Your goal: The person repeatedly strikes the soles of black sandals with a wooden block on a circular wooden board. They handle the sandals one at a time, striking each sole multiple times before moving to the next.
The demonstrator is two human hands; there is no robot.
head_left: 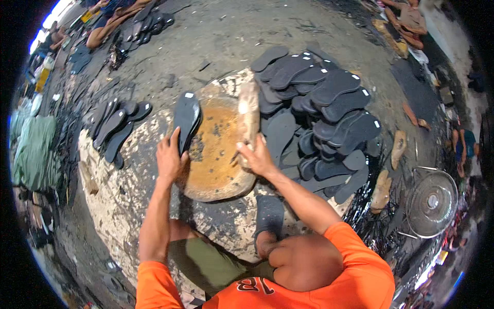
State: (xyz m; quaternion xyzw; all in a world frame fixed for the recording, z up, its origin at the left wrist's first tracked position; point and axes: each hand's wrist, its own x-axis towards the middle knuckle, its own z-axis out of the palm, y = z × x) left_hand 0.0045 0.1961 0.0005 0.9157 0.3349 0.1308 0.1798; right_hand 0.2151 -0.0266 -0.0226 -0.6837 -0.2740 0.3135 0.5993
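"Looking down from the head, what worries you?"

"The left hand (171,156). It sits so close to the block (213,175) that a careless swing of the wooden bar (248,113) could catch its fingers."

"And the sole (187,116)?"

"It's along the block's left edge. I can't tell how much of it rests on the wood; with a loose hold it might slide off that side."

"How is it held?"

"The left hand grasps its near end, fingers on the outer side, thumb on the inner, little gap between. How hard it presses, I can't judge."

"The right hand (259,156)?"

"Curled around the near end of the bar, thumb toward the block's middle. The bar is over the block's right side, too blurred to say whether it touches."

"Anything else at risk?"

"The big heap (334,105) of soles, just beyond the bar. A wide swing to the right might topple it. The small heap (121,123) lies well apart from the left hand, so I'd fret less there."
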